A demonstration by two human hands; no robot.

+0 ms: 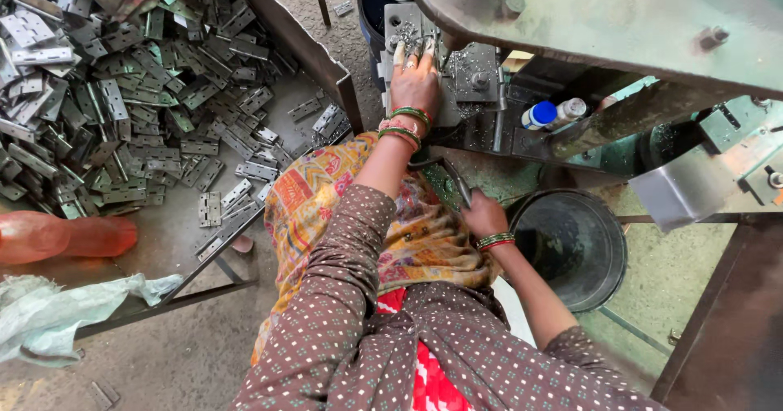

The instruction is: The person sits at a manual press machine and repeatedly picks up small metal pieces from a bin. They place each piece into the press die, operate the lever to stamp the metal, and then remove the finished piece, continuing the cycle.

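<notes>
Both hands work the press: left hand (414, 77) spread flat steadying a metal plate (447, 93), right hand (483, 215) clenched around the lever handle (449, 174).

Grey metal plate (447, 93) flat on the press bed, dark lever handle (453, 180) angled low beside it

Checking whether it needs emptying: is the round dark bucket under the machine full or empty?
Nearly empty: the bucket shows its bare dark inner wall far down, with only scattered bits of scrap inside. The right hand is beside its rim.
</notes>
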